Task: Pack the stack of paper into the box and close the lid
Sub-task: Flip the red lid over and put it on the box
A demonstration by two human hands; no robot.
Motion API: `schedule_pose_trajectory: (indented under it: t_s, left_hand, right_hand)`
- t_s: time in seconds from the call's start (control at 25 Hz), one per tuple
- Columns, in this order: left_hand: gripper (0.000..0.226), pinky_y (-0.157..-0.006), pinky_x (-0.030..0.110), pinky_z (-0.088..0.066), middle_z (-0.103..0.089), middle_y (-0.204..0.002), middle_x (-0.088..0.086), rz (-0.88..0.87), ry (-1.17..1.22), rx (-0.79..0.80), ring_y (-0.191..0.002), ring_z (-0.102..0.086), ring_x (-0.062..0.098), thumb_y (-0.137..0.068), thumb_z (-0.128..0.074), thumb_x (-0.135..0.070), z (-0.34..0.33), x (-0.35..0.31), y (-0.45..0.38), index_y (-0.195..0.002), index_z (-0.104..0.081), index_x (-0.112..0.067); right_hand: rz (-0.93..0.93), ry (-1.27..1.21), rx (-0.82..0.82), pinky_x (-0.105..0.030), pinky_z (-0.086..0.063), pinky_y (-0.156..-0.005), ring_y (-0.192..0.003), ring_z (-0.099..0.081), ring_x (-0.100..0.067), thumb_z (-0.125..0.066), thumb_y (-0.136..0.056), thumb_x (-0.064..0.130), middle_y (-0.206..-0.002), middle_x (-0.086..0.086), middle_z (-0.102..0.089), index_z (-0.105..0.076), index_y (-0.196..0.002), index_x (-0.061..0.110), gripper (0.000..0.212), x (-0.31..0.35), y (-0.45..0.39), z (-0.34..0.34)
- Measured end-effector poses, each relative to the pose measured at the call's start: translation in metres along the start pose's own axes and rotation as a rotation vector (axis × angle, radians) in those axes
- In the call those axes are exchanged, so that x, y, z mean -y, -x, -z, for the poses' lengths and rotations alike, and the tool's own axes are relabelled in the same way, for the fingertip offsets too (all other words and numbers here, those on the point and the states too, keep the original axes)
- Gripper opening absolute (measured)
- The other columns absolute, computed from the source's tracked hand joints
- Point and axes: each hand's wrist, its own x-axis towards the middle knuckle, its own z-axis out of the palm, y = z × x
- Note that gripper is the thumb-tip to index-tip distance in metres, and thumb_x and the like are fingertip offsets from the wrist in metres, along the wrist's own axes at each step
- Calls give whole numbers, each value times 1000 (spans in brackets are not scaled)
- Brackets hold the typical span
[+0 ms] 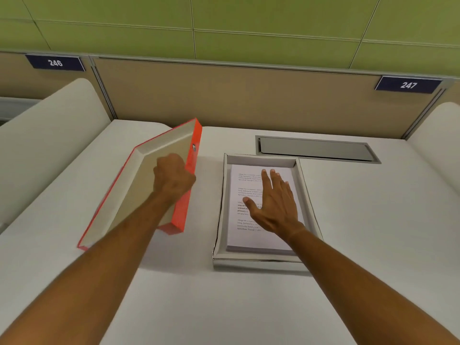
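A shallow white box (257,262) lies open on the desk right of centre, with the stack of printed paper (245,235) inside it. My right hand (273,205) rests flat on the top sheet, fingers spread. To the left, my left hand (174,179) grips the right long edge of the orange lid (129,195). The lid is tilted up on its left edge, its pale inside facing me, and stands apart from the box.
A grey cable hatch (316,149) is set into the white desk (373,232) behind the box. Beige partition panels with number plates 246 (55,63) and 247 (408,85) close the back. White rounded dividers (49,135) stand at both sides.
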Motion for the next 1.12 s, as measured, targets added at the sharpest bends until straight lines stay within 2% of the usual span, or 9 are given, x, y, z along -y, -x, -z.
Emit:
schedule_pose_trajectory:
  t_s: [0.2, 0.36, 0.44, 0.52, 0.6, 0.72, 0.84, 0.96, 1.12]
  left_hand:
    - [4, -64, 28, -52, -64, -64, -1, 34, 423, -103, -60, -61, 18, -66, -73, -11, 76, -37, -17, -68, -72, -14]
    - [18, -55, 26, -54, -68, -59, -1, 94, 917, -30, -50, -62, 10, -77, -71, -4, 121, -67, -6, -64, -66, -15]
    - [13, -51, 23, -55, -70, -56, -3, 114, 1061, 2, -50, -64, 8, -81, -69, -5, 144, -76, -4, -71, -69, -14]
    - [7, -65, 29, -59, -72, -70, 2, 125, 1184, 121, -64, -66, 15, -85, -65, -14, 163, -78, -2, -86, -72, -11]
    - [16, -62, 30, -59, -71, -70, 5, 123, 1293, 326, -60, -67, 18, -89, -60, -21, 169, -74, 1, -91, -71, -9]
    - [28, -47, 23, -56, -70, -58, 4, 223, 1354, 519, -48, -67, 13, -93, -55, -21, 156, -62, 6, -78, -73, -6]
    - [24, -40, 17, -51, -69, -60, 5, 359, 1458, 598, -44, -65, 11, -95, -49, -16, 124, -41, 4, -87, -68, -5]
    - [16, -55, 22, -55, -64, -79, 4, 372, 1285, 610, -62, -65, 12, -92, -58, -23, 81, -12, -6, -91, -68, -10]
    - [44, -67, 27, -52, -59, -77, 4, 370, 1005, 695, -68, -59, 16, -68, -78, -47, 29, 2, 4, -91, -70, -11]
  right_hand:
    - [-57, -281, -20, -43, -8, -121, -152, -10, -28, -46, -94, 52, -165, -7, -13, -13, -155, 17, 78, 10, -8, 16]
    - [-196, -717, -32, -44, -29, -115, -144, -32, -29, -53, -96, 40, -158, -9, -34, -32, -150, 16, 63, 21, -17, 29]
    - [-305, -928, 8, -44, -38, -108, -138, -42, -30, -52, -97, 36, -150, -10, -45, -43, -143, 14, 51, 22, -25, 36]
    - [-390, -1122, 94, -44, -47, -99, -127, -51, -36, -50, -98, 34, -132, -14, -57, -55, -129, 10, 40, 19, -31, 39]
    - [-455, -1374, 191, -44, -56, -88, -112, -62, -36, -52, -97, 39, -116, -15, -65, -61, -121, 11, 38, 14, -32, 43]
    - [-504, -1653, 247, -50, -55, -93, -107, -67, -33, -51, -95, 48, -115, -13, -69, -67, -123, 17, 45, 2, -29, 40]
    - [-546, -1716, 264, -55, -52, -95, -113, -65, -38, -45, -95, 52, -123, -12, -70, -65, -128, 18, 51, -21, -21, 38]
    - [-588, -1662, 214, -51, -59, -78, -99, -71, -39, -49, -95, 48, -118, -13, -72, -64, -127, 16, 48, -54, -8, 42]
    - [-641, -1486, 138, -48, -60, -76, -95, -72, -38, -53, -95, 44, -116, -17, -72, -63, -124, 12, 45, -92, 7, 49]
